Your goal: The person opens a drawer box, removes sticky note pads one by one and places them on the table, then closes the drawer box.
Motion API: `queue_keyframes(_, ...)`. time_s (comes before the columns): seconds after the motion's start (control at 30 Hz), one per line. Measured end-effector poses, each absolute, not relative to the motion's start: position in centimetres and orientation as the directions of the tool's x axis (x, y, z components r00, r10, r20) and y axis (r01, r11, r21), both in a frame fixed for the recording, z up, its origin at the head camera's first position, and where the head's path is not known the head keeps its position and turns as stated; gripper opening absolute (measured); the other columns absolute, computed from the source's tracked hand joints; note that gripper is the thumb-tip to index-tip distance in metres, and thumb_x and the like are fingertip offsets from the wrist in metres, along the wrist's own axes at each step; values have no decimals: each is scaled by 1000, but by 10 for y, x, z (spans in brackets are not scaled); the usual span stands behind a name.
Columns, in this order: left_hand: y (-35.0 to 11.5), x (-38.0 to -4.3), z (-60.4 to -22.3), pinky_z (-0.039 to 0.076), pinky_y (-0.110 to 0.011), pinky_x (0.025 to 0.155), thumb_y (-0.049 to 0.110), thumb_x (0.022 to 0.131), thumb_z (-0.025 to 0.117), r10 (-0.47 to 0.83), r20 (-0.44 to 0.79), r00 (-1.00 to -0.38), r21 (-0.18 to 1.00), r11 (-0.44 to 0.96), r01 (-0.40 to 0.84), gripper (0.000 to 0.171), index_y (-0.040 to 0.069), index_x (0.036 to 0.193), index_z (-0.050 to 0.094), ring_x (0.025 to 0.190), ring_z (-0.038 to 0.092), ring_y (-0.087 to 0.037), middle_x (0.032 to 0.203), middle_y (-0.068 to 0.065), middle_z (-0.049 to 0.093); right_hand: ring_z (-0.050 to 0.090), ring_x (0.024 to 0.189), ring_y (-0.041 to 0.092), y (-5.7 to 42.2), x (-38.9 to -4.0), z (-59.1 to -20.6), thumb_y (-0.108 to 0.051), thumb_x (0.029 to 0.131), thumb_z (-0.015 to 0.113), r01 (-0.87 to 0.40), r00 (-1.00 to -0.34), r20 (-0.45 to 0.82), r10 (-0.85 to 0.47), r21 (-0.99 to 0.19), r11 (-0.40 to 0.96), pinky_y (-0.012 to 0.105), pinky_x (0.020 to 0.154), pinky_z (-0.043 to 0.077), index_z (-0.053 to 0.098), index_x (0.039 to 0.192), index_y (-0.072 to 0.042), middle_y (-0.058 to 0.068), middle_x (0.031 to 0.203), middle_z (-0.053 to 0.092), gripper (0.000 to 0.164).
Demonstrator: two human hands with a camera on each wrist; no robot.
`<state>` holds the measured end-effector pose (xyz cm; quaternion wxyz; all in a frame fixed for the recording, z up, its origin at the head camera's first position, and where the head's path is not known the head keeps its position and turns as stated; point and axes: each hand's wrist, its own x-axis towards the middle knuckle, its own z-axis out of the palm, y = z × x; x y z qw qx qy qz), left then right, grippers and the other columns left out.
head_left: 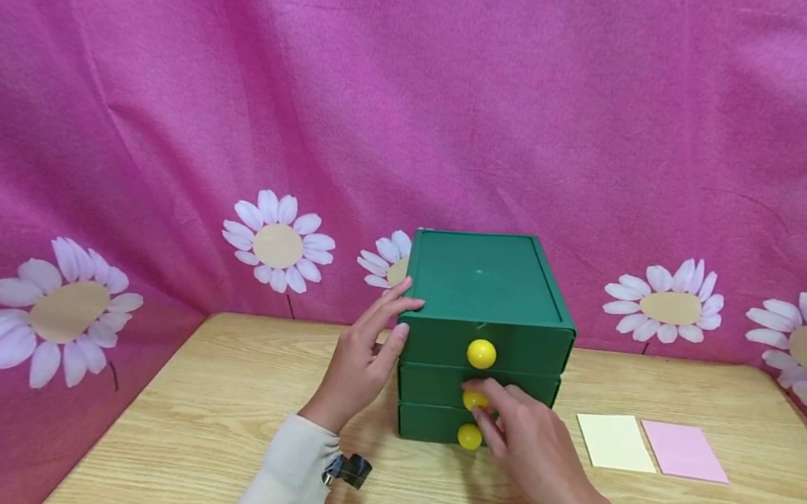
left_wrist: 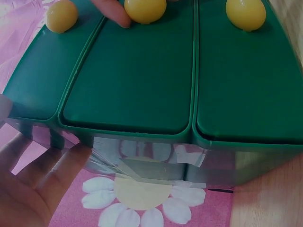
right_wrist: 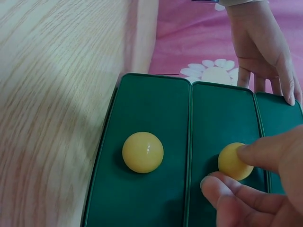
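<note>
A green three-drawer unit (head_left: 479, 282) stands on the table, each drawer front bearing a round yellow knob. My left hand (head_left: 355, 364) rests against the unit's upper left side, with the thumb at the edge of the top drawer front (left_wrist: 42, 78) and the fingers along the side. With thumb and fingertips my right hand (head_left: 534, 445) pinches the middle knob (right_wrist: 231, 163), partly covering it. Above and below are the top knob (head_left: 482, 354) and the bottom knob (right_wrist: 143, 152), both untouched. All three drawers look closed; their contents are hidden.
Right of the unit, a pale yellow paper square (head_left: 616, 442) and a pink paper square (head_left: 685, 451) lie side by side on the wooden table (head_left: 199, 437). Behind hangs a magenta cloth (head_left: 422, 103) with white daisies, also along the left side.
</note>
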<state>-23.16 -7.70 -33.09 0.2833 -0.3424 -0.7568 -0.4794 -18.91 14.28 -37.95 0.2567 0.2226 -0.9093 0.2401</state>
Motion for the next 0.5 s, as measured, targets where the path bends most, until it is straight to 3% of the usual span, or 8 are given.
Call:
queue_keyframes(0.17,-77,-231,-330,51,-23,54,-3,96,51,251,758,-602,530,301,793,30,2,126,58,121,55,-26,145,-17,45,51,58,-3,144,-188,-379,-14,83,76,-488,-798,555,-236,-364,793,21,52,44,62,105,-20,-14,72,60,27)
queue_keyframes(0.33,-77,-229,-328,53,-24,57,-4,96,51,254,757,-603,531,299,793,31,1,125,58,124,53,-27,145,-18,45,63,61,6,147,-187,-379,-20,80,79,-439,-804,564,-186,-353,826,27,53,47,60,97,-14,-6,74,69,27)
queue_keyframes(0.5,-78,-229,-328,54,-24,58,-4,96,51,256,749,-612,541,299,786,31,1,126,58,124,53,-26,146,-17,44,48,50,2,148,-186,-379,-26,81,78,-392,-836,522,-167,-357,848,23,47,38,62,77,-20,-15,61,57,18)
